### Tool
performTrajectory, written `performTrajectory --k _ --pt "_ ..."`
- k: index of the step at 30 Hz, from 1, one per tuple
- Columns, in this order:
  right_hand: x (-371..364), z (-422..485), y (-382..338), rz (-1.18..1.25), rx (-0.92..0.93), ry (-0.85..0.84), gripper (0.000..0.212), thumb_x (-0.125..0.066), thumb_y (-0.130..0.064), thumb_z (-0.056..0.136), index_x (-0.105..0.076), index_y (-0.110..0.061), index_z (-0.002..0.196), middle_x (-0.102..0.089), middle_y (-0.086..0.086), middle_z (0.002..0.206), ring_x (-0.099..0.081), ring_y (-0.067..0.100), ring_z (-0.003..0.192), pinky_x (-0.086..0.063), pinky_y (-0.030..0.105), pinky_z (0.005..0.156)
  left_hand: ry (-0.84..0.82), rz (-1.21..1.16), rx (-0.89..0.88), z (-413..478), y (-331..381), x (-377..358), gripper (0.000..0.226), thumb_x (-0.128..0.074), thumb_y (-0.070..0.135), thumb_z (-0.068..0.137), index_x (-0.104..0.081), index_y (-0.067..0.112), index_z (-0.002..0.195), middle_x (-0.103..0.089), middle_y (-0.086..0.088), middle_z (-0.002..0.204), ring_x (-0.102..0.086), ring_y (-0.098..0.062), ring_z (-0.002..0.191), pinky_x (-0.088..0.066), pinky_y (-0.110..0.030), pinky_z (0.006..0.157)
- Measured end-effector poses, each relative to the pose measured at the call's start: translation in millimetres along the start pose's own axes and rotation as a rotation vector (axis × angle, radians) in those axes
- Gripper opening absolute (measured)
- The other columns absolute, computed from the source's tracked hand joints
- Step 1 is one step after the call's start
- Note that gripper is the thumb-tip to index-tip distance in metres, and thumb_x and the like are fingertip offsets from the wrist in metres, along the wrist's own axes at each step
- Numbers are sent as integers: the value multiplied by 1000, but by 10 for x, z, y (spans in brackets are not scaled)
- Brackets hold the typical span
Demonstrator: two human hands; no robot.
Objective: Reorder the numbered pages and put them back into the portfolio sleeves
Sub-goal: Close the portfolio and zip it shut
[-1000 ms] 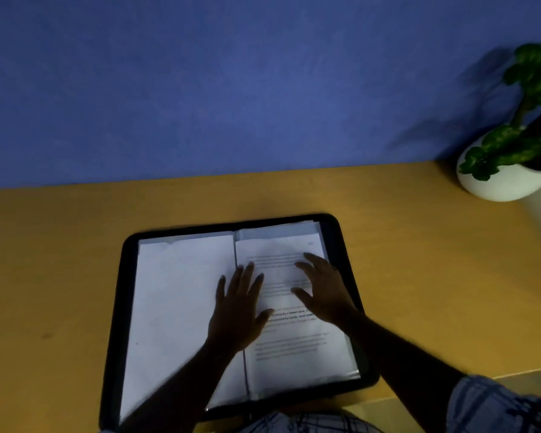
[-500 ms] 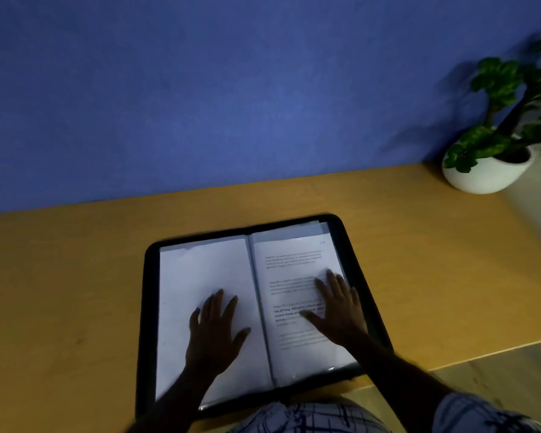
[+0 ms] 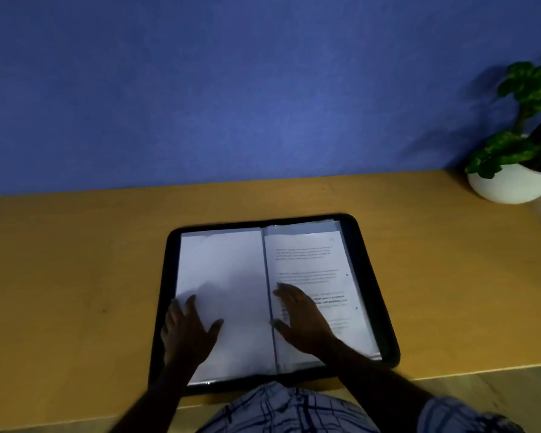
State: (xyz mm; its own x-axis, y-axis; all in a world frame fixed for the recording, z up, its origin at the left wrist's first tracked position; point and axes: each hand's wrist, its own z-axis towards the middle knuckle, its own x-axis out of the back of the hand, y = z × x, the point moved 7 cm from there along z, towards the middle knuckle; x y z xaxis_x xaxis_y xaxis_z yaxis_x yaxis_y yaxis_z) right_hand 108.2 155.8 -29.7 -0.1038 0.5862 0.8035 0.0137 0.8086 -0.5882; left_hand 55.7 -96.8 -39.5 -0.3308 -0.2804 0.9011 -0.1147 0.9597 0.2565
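Portfolio (image 3: 369, 276) under L hand (image 3: 186, 331) (blank pg (image 3: 225, 270)); R hand (image 3: 303, 323) on printed pg (image 3: 313, 264)

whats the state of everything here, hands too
portfolio, open, lying flat on the table
left page, blank side up, in its sleeve
right page, printed side up, in its sleeve
left hand, rests flat on the left page
right hand, rests flat on the right page by the spine
plant pot, upright on the table's far right
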Motion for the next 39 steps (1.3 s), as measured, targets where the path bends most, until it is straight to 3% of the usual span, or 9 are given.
performTrajectory --k 10,14,18,23,25,29,33,37,39 --pt "-455 78 -251 -118 118 -236 77 -66 -44 88 -36 -12 151 -10 9 165 -10 23 152 -8 37 123 34 -481 300 308 -251 231 87 -76 55 76 -46 6 141 -54 -20 135 -50 -40 124 -44 -47 104" --pt "-455 60 -237 -99 113 -216 79 -66 -47 85 -36 -14 151 -12 7 165 -10 21 152 -8 38 123 -45 -560 354 541 -461 214 57 -80 51 74 -69 -1 94 -70 -16 89 -67 -34 84 -49 -33 66" --pt "-445 70 -286 -83 75 -189 78 -61 -55 84 -42 -13 147 -19 9 163 -17 24 151 -15 42 122 -129 -665 329 639 -451 224 36 -81 24 82 -56 6 62 -52 -6 54 -48 -21 50 -33 -27 53" --pt "-429 88 -320 -53 -5 -50 75 -49 -64 82 -58 -10 132 -42 11 152 -39 26 141 -30 46 117 -161 -654 172 660 -409 329 24 -74 19 88 -64 6 70 -58 -6 59 -54 -23 54 -39 -30 57" --pt "-410 103 -381 -10 -53 -8 78 -47 -71 82 -59 -12 132 -45 8 151 -40 22 141 -25 36 119 -157 -680 90 621 -367 388 13 -74 14 87 -72 2 91 -69 -8 74 -64 -25 65 -48 -31 61" --pt "-271 149 -581 301 -198 88 88 -43 -83 74 -59 -18 131 -55 -4 139 -49 9 128 -29 12 107 -99 -765 -61 516 -156 651 38 -78 7 81 -63 3 116 -69 -5 106 -68 -23 86 -56 -37 69" --pt "-219 269 -885 751 -333 -32 54 -76 -50 81 -61 -24 125 -63 -8 122 -65 14 105 -53 27 91 -122 -921 -132 328 371 837 47 -79 5 80 -59 7 122 -67 -7 111 -67 -23 93 -56 -35 73" --pt "-69 328 -960 785 -320 -103 63 -75 -55 70 -62 -25 123 -67 -5 120 -65 14 109 -53 37 95 -297 -998 -157 122 915 805 38 -79 21 83 -59 16 115 -69 -4 100 -72 -16 78 -59 -32 62" --pt "28 305 -898 814 -291 -124 43 -71 -28 70 -65 -17 111 -70 5 111 -66 26 105 -52 42 92 -351 -999 -169 77 1091 746 36 -76 27 87 -58 12 115 -70 -10 98 -73 -17 74 -58 -28 57"
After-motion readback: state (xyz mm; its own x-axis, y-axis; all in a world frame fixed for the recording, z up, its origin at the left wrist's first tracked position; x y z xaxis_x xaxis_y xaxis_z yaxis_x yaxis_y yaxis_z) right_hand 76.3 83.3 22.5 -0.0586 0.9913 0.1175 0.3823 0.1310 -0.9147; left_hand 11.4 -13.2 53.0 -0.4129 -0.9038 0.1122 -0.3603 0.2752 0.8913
